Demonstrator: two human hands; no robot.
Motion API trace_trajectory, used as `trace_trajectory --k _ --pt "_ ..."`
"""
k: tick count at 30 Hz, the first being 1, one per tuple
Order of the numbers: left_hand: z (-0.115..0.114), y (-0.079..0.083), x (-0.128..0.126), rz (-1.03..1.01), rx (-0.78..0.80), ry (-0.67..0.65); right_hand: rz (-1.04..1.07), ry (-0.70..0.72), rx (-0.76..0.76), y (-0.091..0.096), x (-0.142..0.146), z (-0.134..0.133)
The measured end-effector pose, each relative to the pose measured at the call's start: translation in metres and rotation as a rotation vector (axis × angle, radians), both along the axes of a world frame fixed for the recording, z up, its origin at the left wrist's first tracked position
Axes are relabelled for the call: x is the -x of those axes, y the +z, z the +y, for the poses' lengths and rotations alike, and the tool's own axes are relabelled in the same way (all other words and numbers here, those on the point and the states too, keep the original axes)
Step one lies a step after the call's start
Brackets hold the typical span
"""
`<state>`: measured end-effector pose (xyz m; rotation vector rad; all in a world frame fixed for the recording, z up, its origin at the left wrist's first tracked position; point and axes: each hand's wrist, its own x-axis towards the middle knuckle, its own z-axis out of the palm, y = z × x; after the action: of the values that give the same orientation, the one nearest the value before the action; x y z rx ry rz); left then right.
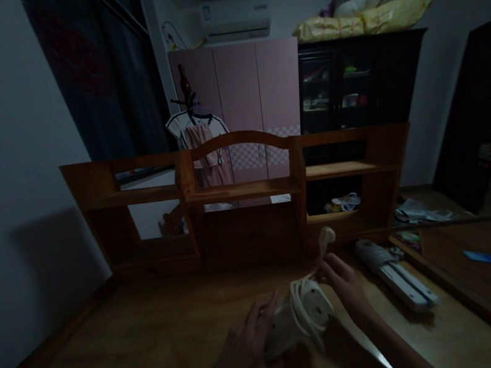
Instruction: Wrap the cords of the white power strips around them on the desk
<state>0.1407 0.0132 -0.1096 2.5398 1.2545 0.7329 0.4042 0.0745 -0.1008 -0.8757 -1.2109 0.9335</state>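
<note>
My left hand (248,340) is wrapped round a pale, blocky corded device (288,324) just above the wooden tabletop. Its exact kind is hard to make out in the dim light. Several loops of white cord (303,309) are wound about the end of the device nearer my right hand. With closed fingers, my right hand (340,278) pinches the free length of this cord. The cord's pale end (326,236), seemingly a plug, sticks up above those fingers. To the right lies a white power strip (406,286) with a grey cable bundled at its far end.
A wooden shelf unit (247,193) stands along the back of the tabletop (156,324). The left side meets a wall (5,186). Beyond the raised right edge is a brown surface with a blue card (480,256). A pink wardrobe (239,91) stands farther back.
</note>
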Motion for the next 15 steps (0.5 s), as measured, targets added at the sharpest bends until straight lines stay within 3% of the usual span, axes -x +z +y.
trace_trajectory --k 4,9,15 --pt "-0.002 -0.002 0.000 0.068 -0.083 0.001 0.368 -0.017 0.110 0.004 -0.021 0.009" --pt "0.015 -0.009 0.001 -0.037 -0.110 0.124 0.526 -0.014 0.152 0.002 -0.049 0.021" --pt "0.047 -0.009 -0.010 -0.330 -0.131 0.285 0.606 0.114 0.214 -0.003 -0.048 0.022"
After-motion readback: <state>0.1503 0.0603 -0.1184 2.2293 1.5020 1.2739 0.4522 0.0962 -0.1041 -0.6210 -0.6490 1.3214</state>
